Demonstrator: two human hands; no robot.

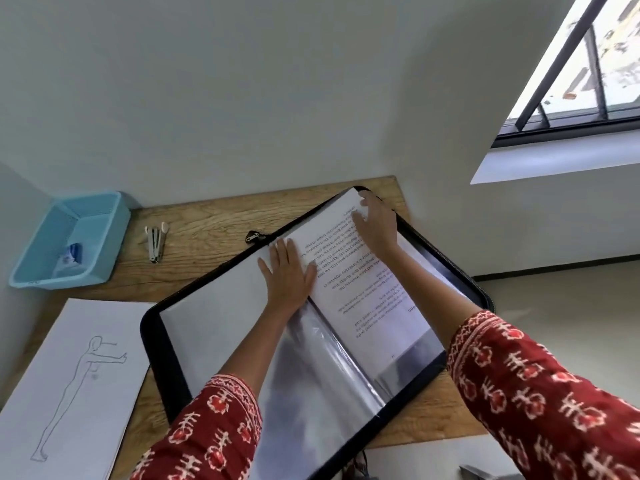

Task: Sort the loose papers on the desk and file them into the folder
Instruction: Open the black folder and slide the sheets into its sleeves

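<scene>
A black zip folder (pixel 154 327) lies open on the wooden desk, its clear plastic sleeves fanned out. A printed text sheet (pixel 367 289) lies on the folder's right side. My left hand (pixel 287 275) presses flat with straight fingers on the left sleeve page near the spine. My right hand (pixel 375 223) is at the printed sheet's far end, fingers curled over its top edge. A loose sheet with a line drawing of a standing figure (pixel 69 382) lies on the desk to the left of the folder.
A light blue plastic basket (pixel 38 251) with a small item inside sits at the desk's far left corner. A metal stapler (pixel 156 239) lies next to it. The wall runs along the desk's far edge, and a window is at upper right.
</scene>
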